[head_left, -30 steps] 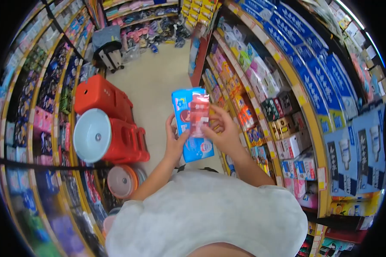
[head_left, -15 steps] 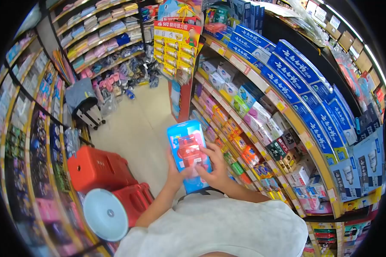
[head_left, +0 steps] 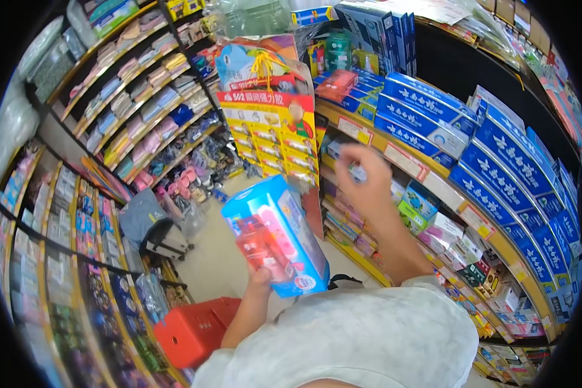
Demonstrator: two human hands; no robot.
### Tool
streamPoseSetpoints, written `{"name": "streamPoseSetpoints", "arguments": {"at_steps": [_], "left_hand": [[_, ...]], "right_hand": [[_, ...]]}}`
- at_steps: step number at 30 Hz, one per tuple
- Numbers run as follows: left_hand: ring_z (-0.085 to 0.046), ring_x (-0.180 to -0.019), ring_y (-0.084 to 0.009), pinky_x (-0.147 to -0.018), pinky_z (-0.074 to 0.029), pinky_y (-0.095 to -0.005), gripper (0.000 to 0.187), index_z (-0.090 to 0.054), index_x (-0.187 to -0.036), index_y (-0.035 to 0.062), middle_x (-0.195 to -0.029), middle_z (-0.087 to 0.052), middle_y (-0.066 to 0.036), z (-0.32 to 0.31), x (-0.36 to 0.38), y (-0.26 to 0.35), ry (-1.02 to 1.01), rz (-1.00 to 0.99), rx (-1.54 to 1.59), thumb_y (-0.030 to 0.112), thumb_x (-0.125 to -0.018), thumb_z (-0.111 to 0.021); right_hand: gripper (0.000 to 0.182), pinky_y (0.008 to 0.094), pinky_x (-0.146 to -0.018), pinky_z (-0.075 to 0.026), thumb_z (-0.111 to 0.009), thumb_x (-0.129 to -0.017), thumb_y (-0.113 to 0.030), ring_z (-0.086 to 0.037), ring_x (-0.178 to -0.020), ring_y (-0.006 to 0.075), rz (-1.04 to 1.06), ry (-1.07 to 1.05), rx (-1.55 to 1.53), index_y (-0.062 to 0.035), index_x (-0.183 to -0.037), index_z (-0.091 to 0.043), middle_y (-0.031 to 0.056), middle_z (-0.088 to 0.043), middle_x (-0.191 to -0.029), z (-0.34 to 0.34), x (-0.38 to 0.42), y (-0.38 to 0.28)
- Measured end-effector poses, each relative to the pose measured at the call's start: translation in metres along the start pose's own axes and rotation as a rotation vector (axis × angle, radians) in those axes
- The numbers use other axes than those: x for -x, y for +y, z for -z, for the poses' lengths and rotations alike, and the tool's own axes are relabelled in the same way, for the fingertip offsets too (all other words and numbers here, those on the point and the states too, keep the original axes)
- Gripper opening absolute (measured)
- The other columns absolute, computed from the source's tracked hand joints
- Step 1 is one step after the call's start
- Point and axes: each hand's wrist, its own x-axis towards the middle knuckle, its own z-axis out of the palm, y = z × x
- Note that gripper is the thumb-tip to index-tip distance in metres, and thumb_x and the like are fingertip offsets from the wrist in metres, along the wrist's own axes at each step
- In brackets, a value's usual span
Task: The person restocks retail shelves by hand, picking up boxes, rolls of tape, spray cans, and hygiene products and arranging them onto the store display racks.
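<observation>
A large blue-and-pink plastic-wrapped pack is held tilted in front of my body. My left hand grips it from below, together with a smaller red packet lying against its side; some of the fingers are hidden. My right hand is off the pack, raised in front of the shelf on the right. Its fingers are bent and slightly blurred, with thumb and forefinger apart and nothing visibly held. Above it, another red packet rests on blue boxes by a green packet.
Rows of blue toothpaste boxes top the right-hand shelf. A yellow glue display card hangs at the shelf end. On the floor to the left are a red plastic container and a grey-covered suitcase. Stocked shelves line the left.
My right hand has let go of the pack and moved up and right toward the shelf. The pack has turned and tilted in my left hand. The view has shifted.
</observation>
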Motion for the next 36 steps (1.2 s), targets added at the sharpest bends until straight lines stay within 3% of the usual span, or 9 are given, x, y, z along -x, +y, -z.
{"name": "streamPoseSetpoints", "arguments": {"at_steps": [3, 7, 11, 14, 17, 20, 28, 31, 36], "left_hand": [[-0.062, -0.122, -0.0337, -0.099, -0.056, -0.0492, 0.101, -0.035, -0.150, 0.0027, -0.141, -0.056, -0.019, 0.026, -0.028, 0.006, -0.094, -0.023, 0.029, 0.045, -0.072, -0.084], [-0.058, -0.128, -0.0323, -0.105, -0.051, -0.0510, 0.103, -0.035, -0.151, 0.0061, -0.144, -0.053, -0.016, 0.033, -0.069, 0.014, -0.171, 0.017, 0.024, 0.046, -0.072, -0.087], [-0.058, -0.127, -0.0323, -0.104, -0.051, -0.0521, 0.106, -0.035, -0.150, 0.0063, -0.142, -0.055, -0.015, 0.049, -0.112, 0.017, -0.189, 0.070, -0.047, 0.052, -0.070, -0.087], [-0.057, -0.128, -0.0326, -0.104, -0.051, -0.0516, 0.107, -0.035, -0.150, 0.0057, -0.143, -0.054, -0.015, 0.060, -0.153, 0.023, -0.367, 0.133, 0.044, 0.053, -0.070, -0.087], [-0.057, -0.128, -0.0327, -0.105, -0.050, -0.0515, 0.106, -0.035, -0.150, 0.0046, -0.143, -0.054, -0.016, 0.067, -0.178, 0.033, -0.392, 0.207, 0.069, 0.050, -0.070, -0.087], [-0.057, -0.128, -0.0329, -0.105, -0.050, -0.0517, 0.104, -0.035, -0.150, 0.0037, -0.143, -0.053, -0.016, 0.085, -0.197, 0.035, -0.487, 0.316, 0.141, 0.049, -0.071, -0.087], [-0.058, -0.126, -0.0308, -0.104, -0.050, -0.0488, 0.101, -0.032, -0.149, 0.0030, -0.139, -0.055, -0.016, 0.119, -0.228, 0.043, -0.649, 0.317, 0.186, 0.043, -0.072, -0.085], [-0.058, -0.126, -0.0308, -0.104, -0.050, -0.0488, 0.103, -0.029, -0.150, 0.0032, -0.139, -0.054, -0.016, 0.123, -0.234, 0.047, -0.676, 0.336, 0.200, 0.040, -0.072, -0.085], [-0.057, -0.126, -0.0309, -0.104, -0.050, -0.0488, 0.105, -0.023, -0.151, 0.0036, -0.139, -0.052, -0.017, 0.129, -0.245, 0.055, -0.722, 0.349, 0.197, 0.034, -0.072, -0.085]], "right_hand": [[0.048, 0.0397, -0.094, -0.051, -0.076, -0.077, -0.004, -0.062, -0.111, 0.0322, 0.272, 0.099, 0.382, -0.0042, -0.123, -0.061, 0.0156, -0.064, -0.117, -0.002, -0.081, 0.019], [0.074, 0.0450, -0.103, -0.045, -0.077, -0.070, -0.004, -0.053, -0.125, 0.0351, 0.231, -0.215, 0.558, -0.0093, -0.139, -0.050, 0.0136, -0.053, -0.136, -0.013, -0.119, 0.029], [0.053, 0.0452, -0.096, -0.048, -0.072, -0.074, -0.003, -0.057, -0.119, 0.0327, 0.253, -0.219, 0.791, -0.0083, -0.125, -0.057, 0.0126, -0.059, -0.125, -0.027, -0.129, 0.042], [0.041, 0.0442, -0.091, -0.051, -0.071, -0.080, -0.007, -0.061, -0.111, 0.0344, 0.289, -0.165, 0.746, -0.0070, -0.119, -0.059, 0.0150, -0.064, -0.117, -0.026, -0.138, 0.051], [0.034, 0.0439, -0.086, -0.053, -0.071, -0.086, -0.011, -0.064, -0.103, 0.0367, 0.144, -0.056, 0.668, -0.0053, -0.117, -0.059, 0.0176, -0.067, -0.107, -0.022, -0.146, 0.034], [0.033, 0.0386, -0.087, -0.055, -0.072, -0.089, -0.011, -0.068, -0.098, 0.0316, -0.021, 0.116, 0.687, -0.0020, -0.118, -0.059, 0.0169, -0.067, -0.108, -0.021, -0.164, 0.009], [0.038, 0.0408, -0.091, -0.053, -0.074, -0.087, -0.015, -0.066, -0.101, 0.0364, -0.187, 0.080, 1.155, -0.0040, -0.121, -0.062, 0.0172, -0.065, -0.111, -0.014, -0.224, 0.044], [0.040, 0.0408, -0.091, -0.053, -0.075, -0.085, -0.015, -0.067, -0.103, 0.0350, -0.184, 0.052, 1.125, -0.0051, -0.123, -0.062, 0.0179, -0.068, -0.110, -0.010, -0.241, 0.070], [0.041, 0.0418, -0.090, -0.055, -0.075, -0.086, -0.013, -0.070, -0.104, 0.0337, -0.315, 0.112, 0.903, -0.0035, -0.124, -0.063, 0.0190, -0.072, -0.109, -0.018, -0.240, 0.052]]}}
